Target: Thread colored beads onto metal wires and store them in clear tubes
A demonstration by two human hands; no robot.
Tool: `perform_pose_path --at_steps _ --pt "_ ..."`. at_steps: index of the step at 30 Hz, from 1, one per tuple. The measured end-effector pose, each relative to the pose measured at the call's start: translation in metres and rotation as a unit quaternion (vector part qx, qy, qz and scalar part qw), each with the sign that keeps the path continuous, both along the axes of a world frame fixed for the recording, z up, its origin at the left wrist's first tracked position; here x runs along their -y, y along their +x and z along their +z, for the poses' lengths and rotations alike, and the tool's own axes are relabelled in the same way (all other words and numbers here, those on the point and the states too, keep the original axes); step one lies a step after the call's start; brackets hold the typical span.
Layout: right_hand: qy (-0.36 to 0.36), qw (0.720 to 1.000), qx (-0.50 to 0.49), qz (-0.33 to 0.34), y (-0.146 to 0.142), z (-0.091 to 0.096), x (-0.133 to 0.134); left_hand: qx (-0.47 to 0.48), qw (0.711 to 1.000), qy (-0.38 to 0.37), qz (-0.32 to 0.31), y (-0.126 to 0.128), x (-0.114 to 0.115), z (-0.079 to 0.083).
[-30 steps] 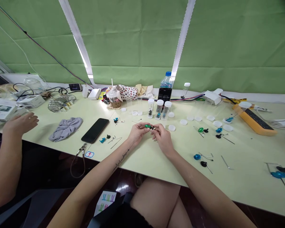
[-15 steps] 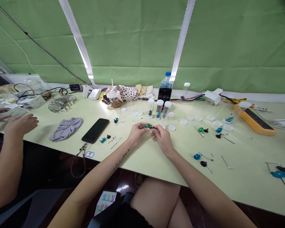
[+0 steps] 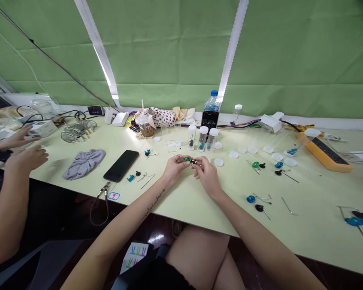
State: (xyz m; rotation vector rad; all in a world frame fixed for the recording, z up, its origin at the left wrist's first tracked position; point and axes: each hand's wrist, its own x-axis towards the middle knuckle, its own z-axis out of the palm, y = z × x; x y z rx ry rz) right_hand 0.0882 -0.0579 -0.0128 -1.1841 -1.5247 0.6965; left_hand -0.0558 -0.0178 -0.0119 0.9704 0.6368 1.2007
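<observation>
Pinching what, those two hands?

One small assembly, shared between them. The left hand (image 3: 174, 167) closes thumb and forefinger on a green plastic piece (image 3: 186, 159). The right hand (image 3: 207, 175) nips the black plastic piece (image 3: 193, 162) that butts against it. It is too small to tell whether the two pieces are joined.

Where does it sit?

Just above the pale green table (image 3: 181, 203), in front of the person's middle and straight ahead of both wrists. It is in front of three white-capped vials (image 3: 203, 139).

And its long axis?

Crosswise, running left to right from one set of fingertips to the other and dipping slightly towards the right hand. A thin wire (image 3: 176, 153) seems to run out past the left fingers on the same line. Neither hand is nearer; each holds one end, and the other fingers are curled in.

Any writing?

A timer screen (image 3: 209, 119) propped against the blue-capped water bottle (image 3: 212, 102) reads 01:45:06. A small sticker (image 3: 114, 196) at the table's near edge shows a red lightning bolt but no words that I can read. The black smartphone (image 3: 121, 165) is dark. The bottle label is too blurred to give a brand.

Anyone else?

A co-worker's hands (image 3: 27, 157) are at the far left, well apart from the assembly.
</observation>
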Motion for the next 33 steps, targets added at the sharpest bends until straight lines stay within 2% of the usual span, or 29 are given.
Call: perform_pose_path --at_steps 17,23,33 --pt "-0.009 1.0 0.012 0.013 0.0017 0.0001 0.0 -0.001 1.0 0.004 -0.001 -0.0004 0.0013 0.0005" --pt "-0.005 1.0 0.019 0.005 0.0003 -0.0003 -0.0008 0.018 0.999 -0.025 0.028 -0.0004 -0.0027 -0.004" --pt "0.0 1.0 0.01 -0.002 0.0015 -0.0017 -0.0012 -0.018 1.0 0.0 0.02 0.0008 0.0022 0.0007"
